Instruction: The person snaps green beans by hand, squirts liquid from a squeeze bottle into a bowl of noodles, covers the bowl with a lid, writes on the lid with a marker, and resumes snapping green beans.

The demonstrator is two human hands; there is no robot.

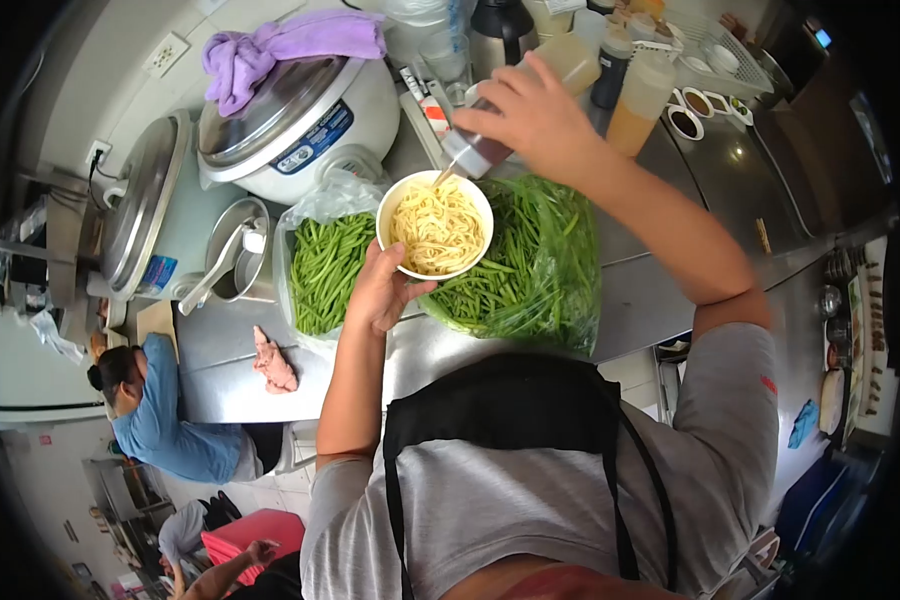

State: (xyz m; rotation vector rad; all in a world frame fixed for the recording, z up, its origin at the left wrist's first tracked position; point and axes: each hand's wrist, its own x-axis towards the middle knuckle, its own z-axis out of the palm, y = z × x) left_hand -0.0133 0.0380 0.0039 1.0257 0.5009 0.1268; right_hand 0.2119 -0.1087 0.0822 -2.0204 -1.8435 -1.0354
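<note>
My left hand [379, 287] is closed round the side of a white bowl [384, 219] and holds it up above the counter. Pale noodles [438, 226] fill the bowl. Over its far rim, my right hand [515, 108] grips a squeeze bottle [477, 150] of dark liquid, tilted with its nozzle pointing down at the noodles. Behind and below the bowl lie green beans in two clear plastic bags, a smaller left bag [328, 265] and a larger right bag [560, 270].
A rice cooker [345, 130] with a purple towel [270, 55] stands back left, beside a metal pot [240, 225]. Raw meat [273, 362] lies on the counter. Several sauce bottles [642, 100] stand back right. A person in a blue sleeve [165, 390] leans at the counter's left end.
</note>
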